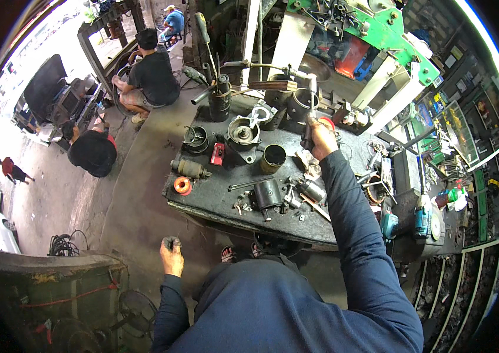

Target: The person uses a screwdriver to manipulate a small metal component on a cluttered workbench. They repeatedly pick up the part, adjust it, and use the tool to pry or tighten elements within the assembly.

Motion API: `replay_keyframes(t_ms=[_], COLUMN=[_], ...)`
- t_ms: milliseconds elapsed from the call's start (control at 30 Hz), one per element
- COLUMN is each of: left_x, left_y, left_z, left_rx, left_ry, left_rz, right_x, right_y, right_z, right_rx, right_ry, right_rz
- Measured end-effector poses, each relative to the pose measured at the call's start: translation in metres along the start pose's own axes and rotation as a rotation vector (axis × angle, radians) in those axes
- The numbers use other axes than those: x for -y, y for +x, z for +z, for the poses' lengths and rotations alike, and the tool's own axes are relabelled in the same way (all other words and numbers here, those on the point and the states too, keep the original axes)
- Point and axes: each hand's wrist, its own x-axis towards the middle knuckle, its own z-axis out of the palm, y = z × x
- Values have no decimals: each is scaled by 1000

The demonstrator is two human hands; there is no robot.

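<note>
My right hand (323, 141) reaches over the far part of the black workbench (226, 203), its fingers curled. A dark piece shows at its finger side, and an upright metal rod (313, 94) rises just beyond. What exactly the hand grips is unclear. Past its knuckles a red round thing (326, 122) shows in part. Low at my left side, off the bench, my left hand (172, 259) is closed with the fingertips up; anything in it is too small to name. Nearest the right hand stand a dark open cylinder (303, 103) and a shorter one (273, 157).
Motor parts cover the bench: an open round housing (242, 134), a black cylinder (268, 194), an orange ring (182, 186) and a red box (218, 154). A can of tools (220, 100) stands behind. A teal power tool (423, 220) lies right. Several people work at left.
</note>
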Motion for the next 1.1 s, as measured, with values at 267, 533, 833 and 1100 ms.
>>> replay_keyframes(t_ms=[267,533,833,1100], left_x=[-8,-22,-85,-36], left_y=[-17,-31,-64,-166], left_z=[27,26,27,0], left_rx=[50,2,-183,-392], left_ry=[58,134,269,412], left_rz=[12,-28,35,-149], right_x=[-13,90,106,67], right_y=[5,-29,128,161], right_z=[-42,13,154,219], right_rx=[74,-126,370,286], right_ry=[-210,-846,-1718,-1555], right_rz=[-292,-1372,-1298,-1088])
